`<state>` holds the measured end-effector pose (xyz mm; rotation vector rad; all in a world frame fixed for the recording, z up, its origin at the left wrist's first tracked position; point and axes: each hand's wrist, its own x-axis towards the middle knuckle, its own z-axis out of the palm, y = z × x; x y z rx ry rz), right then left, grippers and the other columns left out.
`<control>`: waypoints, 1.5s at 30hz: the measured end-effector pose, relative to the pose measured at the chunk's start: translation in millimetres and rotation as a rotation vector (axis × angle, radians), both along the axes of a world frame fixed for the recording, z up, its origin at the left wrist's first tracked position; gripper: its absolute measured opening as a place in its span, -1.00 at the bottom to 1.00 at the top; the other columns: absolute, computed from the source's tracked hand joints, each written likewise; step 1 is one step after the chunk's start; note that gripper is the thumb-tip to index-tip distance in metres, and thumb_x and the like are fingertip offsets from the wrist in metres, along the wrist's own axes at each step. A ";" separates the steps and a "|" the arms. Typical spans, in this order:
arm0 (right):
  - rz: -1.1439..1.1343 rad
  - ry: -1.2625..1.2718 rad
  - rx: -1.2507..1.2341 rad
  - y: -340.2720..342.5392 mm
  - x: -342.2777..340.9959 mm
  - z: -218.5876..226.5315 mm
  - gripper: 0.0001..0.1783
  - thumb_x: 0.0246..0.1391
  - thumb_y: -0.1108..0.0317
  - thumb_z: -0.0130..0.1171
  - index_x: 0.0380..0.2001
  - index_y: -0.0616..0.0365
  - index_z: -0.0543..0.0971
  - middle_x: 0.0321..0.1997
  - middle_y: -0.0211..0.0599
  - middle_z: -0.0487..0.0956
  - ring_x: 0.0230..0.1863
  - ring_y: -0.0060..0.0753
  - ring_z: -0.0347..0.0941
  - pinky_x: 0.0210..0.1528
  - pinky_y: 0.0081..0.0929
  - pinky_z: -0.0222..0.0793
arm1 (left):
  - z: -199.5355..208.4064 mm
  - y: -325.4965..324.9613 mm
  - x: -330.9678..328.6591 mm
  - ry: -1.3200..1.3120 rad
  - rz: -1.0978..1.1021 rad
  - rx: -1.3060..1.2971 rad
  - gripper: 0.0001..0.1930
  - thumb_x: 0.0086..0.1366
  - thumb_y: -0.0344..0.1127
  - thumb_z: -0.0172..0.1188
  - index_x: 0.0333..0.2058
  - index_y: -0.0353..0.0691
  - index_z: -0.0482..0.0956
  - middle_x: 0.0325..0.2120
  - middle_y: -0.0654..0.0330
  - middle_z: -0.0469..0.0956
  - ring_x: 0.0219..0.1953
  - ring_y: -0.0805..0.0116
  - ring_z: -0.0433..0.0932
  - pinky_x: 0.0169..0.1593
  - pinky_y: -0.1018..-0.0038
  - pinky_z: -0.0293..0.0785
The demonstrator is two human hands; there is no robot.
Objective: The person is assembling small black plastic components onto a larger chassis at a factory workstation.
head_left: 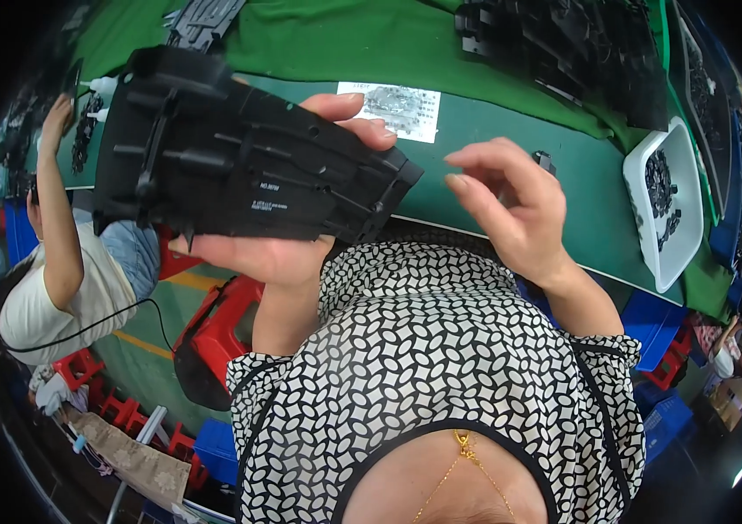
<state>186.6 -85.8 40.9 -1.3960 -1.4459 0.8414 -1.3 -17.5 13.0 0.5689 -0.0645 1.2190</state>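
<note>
My left hand point(257, 260) is closed around a large black moulded plastic panel point(240, 166), thumb along its near edge and fingertips showing beyond its far edge. Ribs, round bosses and small pale print cover the face turned toward me; it looks like a toy vehicle's chassis. The panel is raised above the green tabletop point(451, 210), narrow end to the right. Just right of that end, apart from it, is my right hand point(515, 205). Its thumb and forefinger bend toward each other and the other fingers curl in. A dark spot shows inside the curl, too small to name.
A small black part point(544, 162) lies beyond my right hand. Behind the panel is a printed sheet point(401, 112) with a clear bag on it. At right stands a white tray point(690, 218) of black parts. Black panels point(563, 48) are piled far right. A co-worker point(65, 262) sits left.
</note>
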 end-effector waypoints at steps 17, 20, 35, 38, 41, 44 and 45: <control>0.064 0.461 -0.469 2.9 -14.3 0.7 -0.78 0.14 0.32 0.12 -0.50 0.24 0.51 -0.64 -0.66 0.32 -0.59 -0.84 0.11 -0.59 -0.71 -0.02 | -0.8 -1.8 2.1 0.148 0.068 0.275 -0.02 0.02 0.59 -0.20 0.32 0.17 -0.05 0.09 -0.27 0.30 -0.09 -0.21 0.47 0.18 -0.21 0.09; 0.072 0.466 -0.461 2.5 -12.1 -1.7 -0.78 0.14 0.33 0.12 -0.51 0.24 0.51 -0.64 -0.66 0.32 -0.59 -0.84 0.11 -0.59 -0.71 -0.03 | -1.6 -4.3 4.4 0.172 0.108 0.239 0.01 0.01 0.61 -0.24 0.29 0.03 -0.01 0.04 -0.32 0.32 -0.11 -0.20 0.48 0.11 -0.11 0.22; -0.209 -0.133 -0.116 -24.1 67.3 -4.0 -0.94 0.05 0.53 0.18 -0.37 0.29 0.56 -0.38 -0.41 0.50 -0.40 -0.65 0.41 -0.35 -0.69 0.33 | -29.0 25.8 -21.6 -0.007 0.052 -0.077 -0.09 0.15 0.47 -0.16 0.29 -0.06 0.02 0.17 -0.18 0.16 0.04 -0.14 0.38 0.21 -0.17 0.13; -0.249 -0.351 -0.123 -28.8 95.0 -11.9 -0.89 0.03 0.55 0.18 -0.32 0.30 0.54 -0.37 -0.36 0.47 -0.40 -0.59 0.43 -0.35 -0.65 0.36 | -36.3 29.1 -20.9 -0.021 0.047 -0.120 -0.10 0.16 0.46 -0.16 0.29 -0.05 0.02 0.17 -0.17 0.16 0.04 -0.11 0.38 0.21 -0.14 0.15; -0.213 -0.493 -0.136 -29.4 94.6 -17.1 -0.82 -0.03 0.47 0.21 -0.30 0.24 0.56 -0.37 -0.23 0.50 -0.36 -0.21 0.48 -0.30 -0.39 0.43 | -38.5 31.2 -16.6 -0.002 0.042 -0.142 -0.10 0.16 0.46 -0.17 0.30 -0.04 0.00 0.17 -0.17 0.17 0.04 -0.09 0.39 0.20 -0.13 0.17; -0.180 -0.621 -0.135 -27.5 99.2 -18.7 -0.84 -0.02 0.45 0.21 -0.32 0.25 0.56 -0.35 -0.20 0.52 -0.34 -0.18 0.49 -0.29 -0.38 0.43 | -40.4 32.8 -13.3 0.001 0.033 -0.121 -0.10 0.17 0.46 -0.19 0.31 -0.02 -0.03 0.17 -0.16 0.17 0.04 -0.09 0.40 0.19 -0.12 0.19; -0.183 -0.623 -0.135 -27.4 99.4 -18.3 -0.84 -0.02 0.45 0.21 -0.32 0.25 0.56 -0.35 -0.20 0.52 -0.34 -0.18 0.49 -0.29 -0.38 0.43 | -41.0 33.4 -12.6 0.012 0.035 -0.123 -0.10 0.17 0.46 -0.19 0.32 -0.01 -0.04 0.17 -0.16 0.17 0.03 -0.09 0.40 0.18 -0.12 0.20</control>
